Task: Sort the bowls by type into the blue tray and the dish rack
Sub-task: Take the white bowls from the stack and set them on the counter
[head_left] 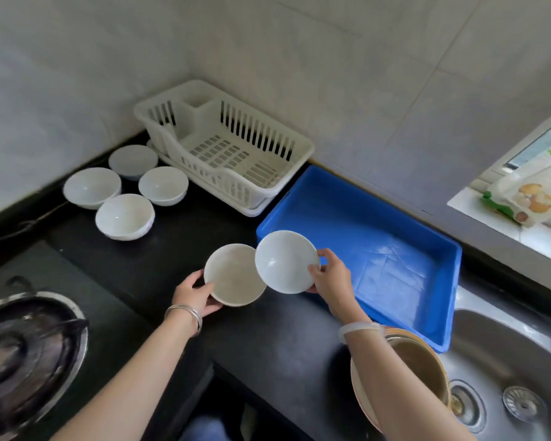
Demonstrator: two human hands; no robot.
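The black tabletop runs along two tiled walls. The dish rack stands in its back corner, and the blue tray lies just beside the rack along the back edge, with its far end reaching the sink. The tray's blue floor shows wide and bare. Four white bowls sit in a close group left of the rack, near the left wall, all with the mouth up. Toward the front edge, the left hand grips a cream bowl, fingers curled under its near rim and thumb on top; I cannot tell if this bowl touches the tabletop. The right hand pinches a white bowl by its rim and holds it tilted above the tray's near left corner, its rim overlapping the cream bowl's rim. A stretch of bare tabletop lies between the held bowls and the group of four. A stove takes the left front corner, and a tan pot stands at the sink's edge under the right forearm.
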